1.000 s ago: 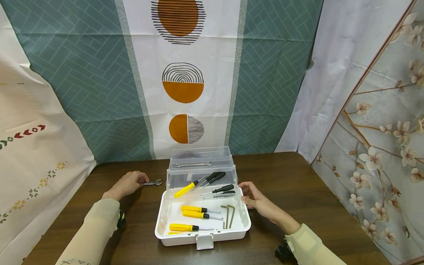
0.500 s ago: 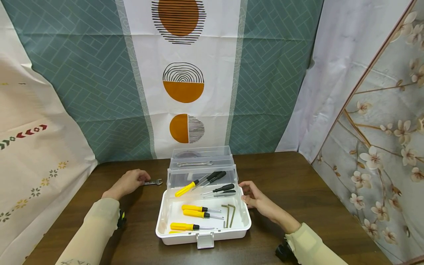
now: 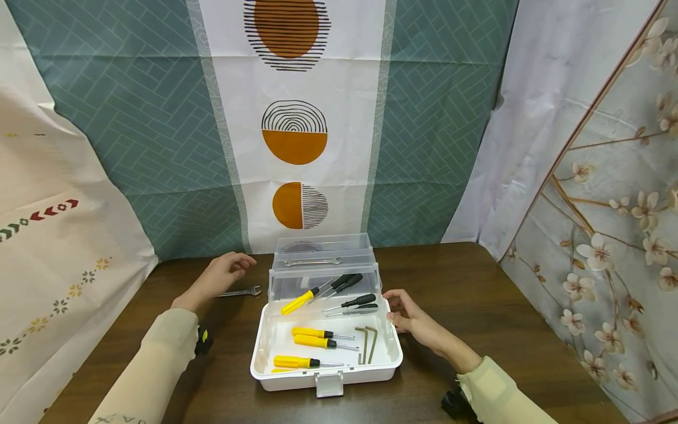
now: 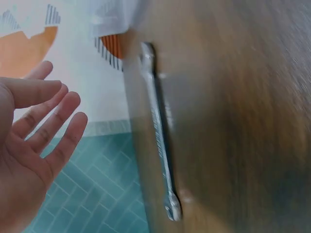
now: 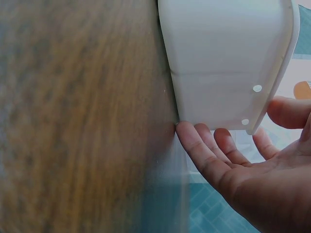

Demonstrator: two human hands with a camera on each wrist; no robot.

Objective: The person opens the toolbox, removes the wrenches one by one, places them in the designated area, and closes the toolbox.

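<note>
My left hand (image 3: 225, 275) hovers over the table with its fingers spread and nothing in them. Just below it a combination wrench (image 3: 241, 292) lies flat on the wood; the left wrist view shows the whole wrench (image 4: 159, 131) apart from the fingers. My right hand (image 3: 406, 315) holds the rear right corner of a white toolbox (image 3: 291, 384), thumb at the rim and fingertips against the back edge. Inside the box lie yellow-handled screwdrivers (image 3: 312, 341) and two hex keys (image 3: 373, 341). A clear tray (image 3: 275, 285) above bears black-handled screwdrivers (image 3: 360, 300) and a yellow one.
Behind, a clear upper tier (image 3: 323, 242) of the toolbox stands raised, with another wrench (image 3: 312, 262) in it. The latch (image 3: 329, 384) hangs at the box front. A patterned cloth (image 3: 318, 147) hangs along the table's (image 3: 445, 265) far edge.
My left hand has let go of the wrench and lifted up and away, its fingers opening out. The wrench stays on the table. My right hand keeps its place at the toolbox.
</note>
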